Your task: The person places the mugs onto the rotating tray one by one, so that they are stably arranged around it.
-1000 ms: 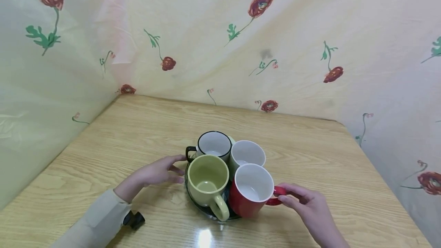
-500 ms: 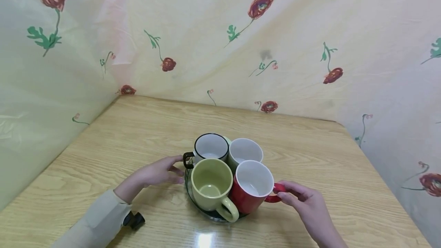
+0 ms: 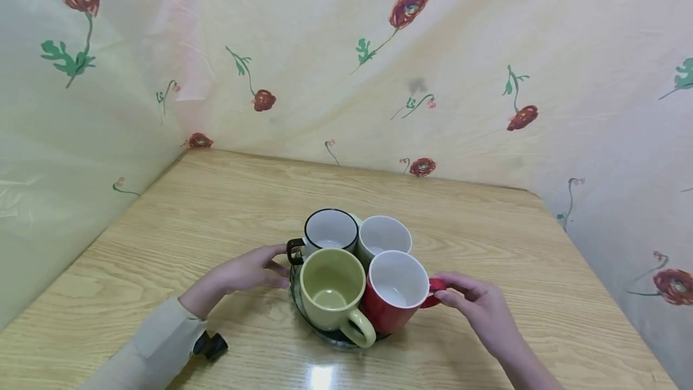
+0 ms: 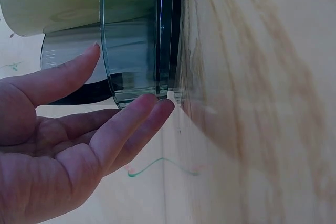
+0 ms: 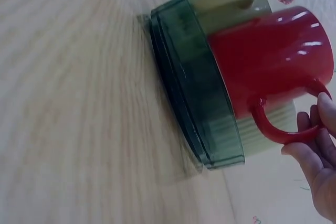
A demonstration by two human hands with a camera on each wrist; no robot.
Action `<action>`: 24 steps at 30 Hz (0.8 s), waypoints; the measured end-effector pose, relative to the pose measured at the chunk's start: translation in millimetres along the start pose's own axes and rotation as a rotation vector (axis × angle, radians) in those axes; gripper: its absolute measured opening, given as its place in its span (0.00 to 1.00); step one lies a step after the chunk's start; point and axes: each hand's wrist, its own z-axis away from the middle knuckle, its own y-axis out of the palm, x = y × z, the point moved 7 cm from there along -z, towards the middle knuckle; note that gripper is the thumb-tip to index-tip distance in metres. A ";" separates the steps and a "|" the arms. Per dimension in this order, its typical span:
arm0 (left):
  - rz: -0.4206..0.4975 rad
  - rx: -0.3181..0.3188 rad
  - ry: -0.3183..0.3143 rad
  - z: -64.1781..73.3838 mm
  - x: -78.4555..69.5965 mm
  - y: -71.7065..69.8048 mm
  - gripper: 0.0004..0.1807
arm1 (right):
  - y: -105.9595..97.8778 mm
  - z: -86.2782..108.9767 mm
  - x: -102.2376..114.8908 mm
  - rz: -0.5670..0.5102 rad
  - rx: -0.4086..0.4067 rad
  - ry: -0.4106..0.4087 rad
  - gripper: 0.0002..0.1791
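Observation:
Several mugs stand together on a round turntable tray point(image 5: 197, 77) with a clear greenish rim and dark base. My right hand point(image 3: 476, 309) pinches the handle of the red mug point(image 3: 387, 312) between thumb and fingers; the right wrist view shows the mug upright inside the rim. On the other side, my left hand point(image 3: 251, 269) has its fingers loosely extended, with the fingertips at the tray's rim point(image 4: 139, 90). Nearest it are the yellow-green mug point(image 3: 319, 306) and the white mug with a black rim and handle point(image 3: 331, 230). A pale mug point(image 3: 384, 235) stands behind the red one.
The tray rests on a wood-grain table point(image 3: 233, 197). A flower-patterned sheet point(image 3: 325, 65) hangs along the back and both sides. On the left sleeve point(image 3: 151, 342) sits a small black fitting point(image 3: 210, 346) near the wrist.
The tray has turned slightly counter-clockwise: the yellow-green mug shifted right, the black-rimmed mug left, the red mug a little away from me. My right hand moved slightly away with the handle; my left stayed.

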 end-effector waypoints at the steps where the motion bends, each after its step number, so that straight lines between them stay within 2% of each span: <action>1: -0.002 -0.001 -0.002 0.0 0.1 0.0 0.39 | -0.1 -1.9 -0.7 -0.010 0.017 -0.017 0.10; 10: -0.016 -0.014 -0.017 0.1 -0.2 -0.6 0.39 | 0.8 -21.6 -4.2 -0.148 0.149 -0.170 0.12; 18: 0.001 -0.003 -0.013 0.2 1.4 -0.6 0.38 | 1.5 -29.4 -6.6 -0.231 0.145 -0.215 0.10; 24: 0.013 0.004 -0.013 -1.5 2.7 -0.2 0.39 | 1.3 -31.7 -6.6 -0.288 0.163 -0.289 0.16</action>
